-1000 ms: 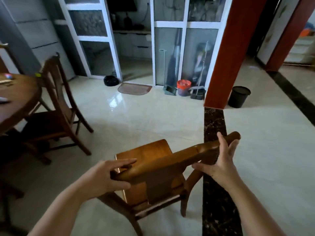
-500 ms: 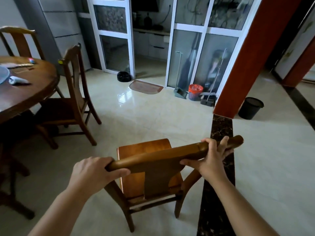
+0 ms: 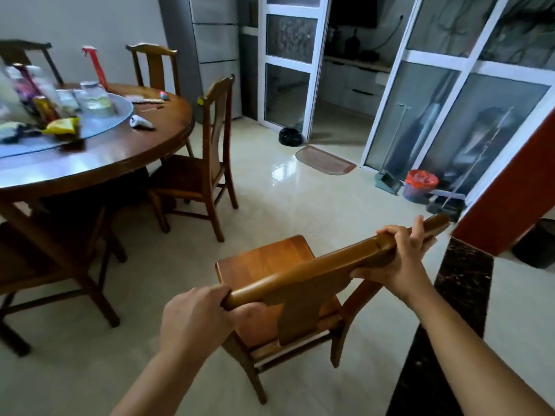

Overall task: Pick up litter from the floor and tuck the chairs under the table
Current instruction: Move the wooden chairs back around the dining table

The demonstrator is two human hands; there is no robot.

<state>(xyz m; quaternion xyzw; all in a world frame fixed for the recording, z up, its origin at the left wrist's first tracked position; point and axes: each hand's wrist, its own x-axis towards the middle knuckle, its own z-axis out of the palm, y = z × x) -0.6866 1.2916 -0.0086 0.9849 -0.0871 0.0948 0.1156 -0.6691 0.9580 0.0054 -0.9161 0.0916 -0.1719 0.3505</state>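
Note:
A wooden chair (image 3: 270, 265) stands on the tiled floor in front of me, its back toward me. My left hand (image 3: 195, 319) grips the left end of its top rail, and my right hand (image 3: 399, 262) grips the rail near its right end. The round wooden table (image 3: 120, 157) is to the left, a stretch of floor away from this chair. Another chair (image 3: 201, 175) is tucked at the table's right side, a further one (image 3: 156, 67) stands behind the table, and one (image 3: 60, 259) is at the near left.
The table holds a glass turntable (image 3: 99, 121) with jars and packets. A red pillar (image 3: 516, 187) and a black bin (image 3: 537, 247) are at the right. A doormat (image 3: 324, 160), dustpan (image 3: 387, 181) and red-lined bin (image 3: 419, 186) sit by the glass doors.
Both hands closed round the chair's top rail. My view swung left, bringing the table and its chairs into sight, and the held chair turned toward the table.

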